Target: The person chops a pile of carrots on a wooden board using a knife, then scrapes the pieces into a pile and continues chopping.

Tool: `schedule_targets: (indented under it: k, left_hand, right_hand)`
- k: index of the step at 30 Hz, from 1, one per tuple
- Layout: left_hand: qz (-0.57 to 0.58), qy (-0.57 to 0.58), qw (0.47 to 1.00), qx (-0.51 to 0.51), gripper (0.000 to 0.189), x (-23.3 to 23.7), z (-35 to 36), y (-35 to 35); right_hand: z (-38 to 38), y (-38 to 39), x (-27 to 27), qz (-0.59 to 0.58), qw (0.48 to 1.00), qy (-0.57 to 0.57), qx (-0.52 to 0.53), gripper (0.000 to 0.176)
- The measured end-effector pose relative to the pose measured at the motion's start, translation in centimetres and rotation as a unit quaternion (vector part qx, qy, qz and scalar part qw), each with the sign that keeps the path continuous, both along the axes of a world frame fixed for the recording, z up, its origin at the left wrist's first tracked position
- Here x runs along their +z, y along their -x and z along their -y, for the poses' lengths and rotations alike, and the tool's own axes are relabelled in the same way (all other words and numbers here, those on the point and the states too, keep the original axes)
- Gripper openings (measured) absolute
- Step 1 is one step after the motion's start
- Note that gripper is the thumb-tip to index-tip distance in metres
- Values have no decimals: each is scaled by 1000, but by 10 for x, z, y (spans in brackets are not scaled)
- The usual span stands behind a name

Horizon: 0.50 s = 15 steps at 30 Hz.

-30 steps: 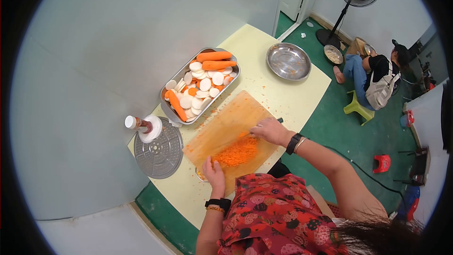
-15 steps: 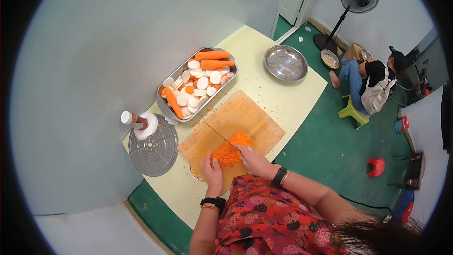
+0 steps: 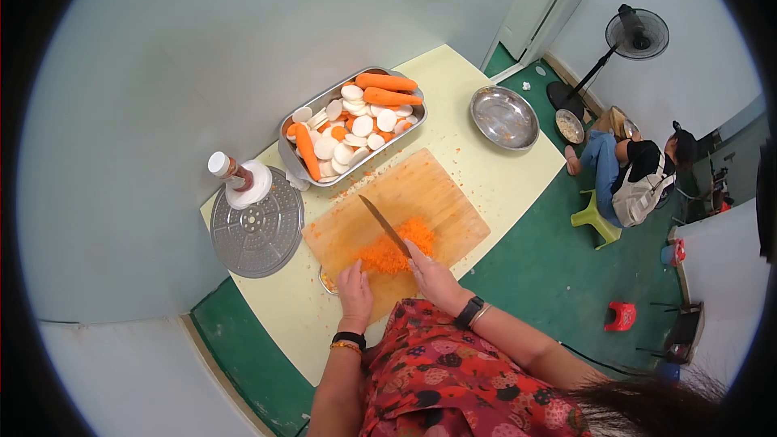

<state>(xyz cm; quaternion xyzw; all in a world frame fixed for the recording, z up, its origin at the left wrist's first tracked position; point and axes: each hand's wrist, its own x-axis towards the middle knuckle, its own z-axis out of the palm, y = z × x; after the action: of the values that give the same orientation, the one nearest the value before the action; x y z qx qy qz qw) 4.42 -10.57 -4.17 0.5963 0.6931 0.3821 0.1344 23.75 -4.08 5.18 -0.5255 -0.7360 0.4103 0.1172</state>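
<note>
My right hand (image 3: 437, 282) is wrapped round the handle of a kitchen knife (image 3: 384, 224), whose long blade points up and left over the wooden cutting board (image 3: 433, 182). Under and beside the blade lies a heap of finely chopped carrot (image 3: 417, 235). At the heap's lower left edge is my left hand (image 3: 354, 291), fingers slightly bent and thumb apart, with nothing visible in it. A dish rim (image 3: 325, 282) peeks out from beneath the board, close to that hand; most of it is hidden.
A metal tray (image 3: 285, 150) of sliced white radish and carrots stands beyond the board. To its right sits a steel bowl (image 3: 505, 117). A perforated grey disc (image 3: 275, 243) and a bottle (image 3: 231, 168) are at left. Another person (image 3: 639, 174) sits on a green stool (image 3: 597, 218).
The knife has turned, showing more of its blade, which now lies across the heap's upper side. My left hand has shifted slightly off the carrot. The whole view has tilted a little.
</note>
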Motion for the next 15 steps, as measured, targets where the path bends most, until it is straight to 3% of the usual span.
schedule_targets:
  k: [3, 6, 15]
  left_hand:
    - [-38, -15, 999, -7, 29, -3, -3, -3]
    - [-45, -21, 999, -3, 26, -5, -1, -5]
    - [-59, -51, 997, 16, 27, -9, -2, -5]
  right_hand:
    - [4, 4, -6, 20, 999, -41, 12, 50]
    - [1, 5, -10, 61, 998, 1, 23, 50]
    - [7, 11, -12, 57, 997, -40, 29, 55]
